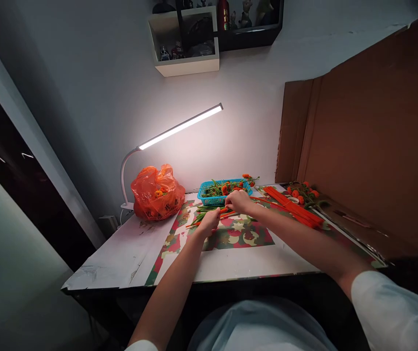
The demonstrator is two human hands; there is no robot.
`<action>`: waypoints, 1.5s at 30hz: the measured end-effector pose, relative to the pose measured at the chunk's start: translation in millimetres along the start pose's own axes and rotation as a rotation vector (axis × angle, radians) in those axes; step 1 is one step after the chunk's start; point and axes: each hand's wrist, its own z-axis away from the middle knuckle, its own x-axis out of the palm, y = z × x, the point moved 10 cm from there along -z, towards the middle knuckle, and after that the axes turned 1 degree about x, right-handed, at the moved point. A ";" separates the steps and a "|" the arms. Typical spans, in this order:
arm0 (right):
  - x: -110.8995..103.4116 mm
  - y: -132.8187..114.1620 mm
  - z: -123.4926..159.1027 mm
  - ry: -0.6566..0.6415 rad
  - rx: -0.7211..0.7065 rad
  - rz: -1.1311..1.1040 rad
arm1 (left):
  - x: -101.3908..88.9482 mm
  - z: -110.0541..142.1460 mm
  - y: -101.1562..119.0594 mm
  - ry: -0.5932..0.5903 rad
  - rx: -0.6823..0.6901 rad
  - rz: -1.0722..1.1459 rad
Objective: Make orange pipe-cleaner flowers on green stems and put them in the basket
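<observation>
My left hand is closed in a pinch just in front of the blue basket. A small orange pipe cleaner shows between my two hands, its ends hidden by the fingers. My right hand bends down over it, thumb and fingers pressed together. Green stems lie on the table beside my left hand, with a few orange strips among them. To the right is a thick bundle of orange pipe cleaners. Orange flowers with green stems fill the basket behind my hands.
A knotted orange plastic bag stands at the back left, near a lit desk lamp. More orange flowers lie at the back right by a tall cardboard sheet. A patterned sheet covers part of the white table.
</observation>
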 end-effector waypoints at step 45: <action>10.5 15.0 6.7 -0.371 -0.120 -0.218 | 30.7 10.2 2.4 -0.240 0.105 -0.265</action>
